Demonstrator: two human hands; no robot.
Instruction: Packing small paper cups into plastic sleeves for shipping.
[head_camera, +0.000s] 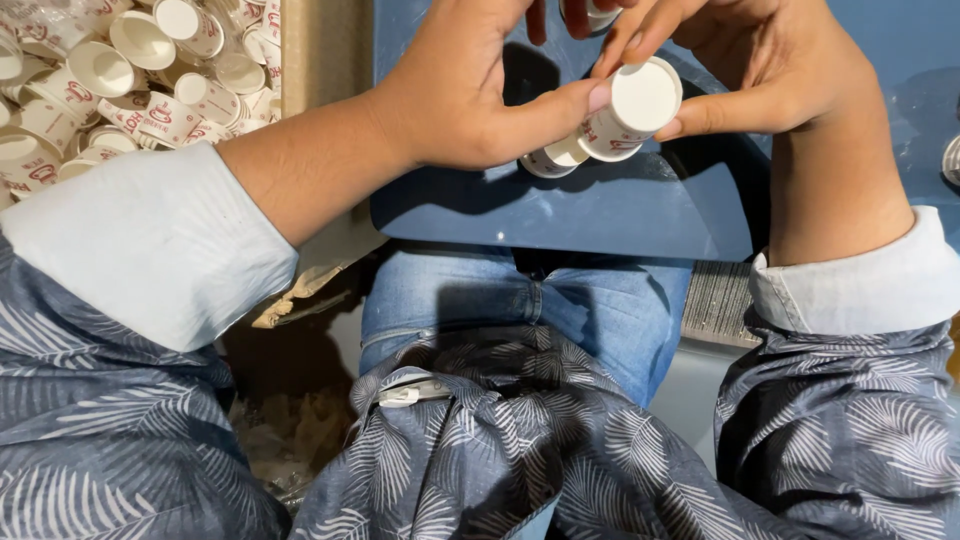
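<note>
left hand: our left hand (455, 95) comes in from the left over the blue table (620, 205); thumb pressed against the side of a small white paper cup (632, 108), fingers curled, so it's closed on the cup, not spread.
right hand: our right hand (760, 65) comes from the right; thumb under the same cup's lower edge, index finger over its top edge. Both hands pinch this one cup between them.
cup: white, red print on the wall, lying on its side, flat base turned toward the camera. Held just above the table, near its front edge.
second cup: another white cup (553, 157) sits just below-left of the held one, tucked under our left thumb and touching the hand; we can't tell whether it's gripped or just resting there.
top edge: one more white cup piece (598, 14) shows between the fingertips at the frame's top, mostly hidden.
box: cardboard box (325, 50) at left, beside the table, with a heap of loose matching cups (130, 70) in it, lying at all angles.
clothes: leaf-print dark shirt with pale cuffs (150, 240), blue jeans (520, 300) below the table edge.
right edge: a pale ribbed item (952, 160) is cut off by the frame; can't tell what it is.
</note>
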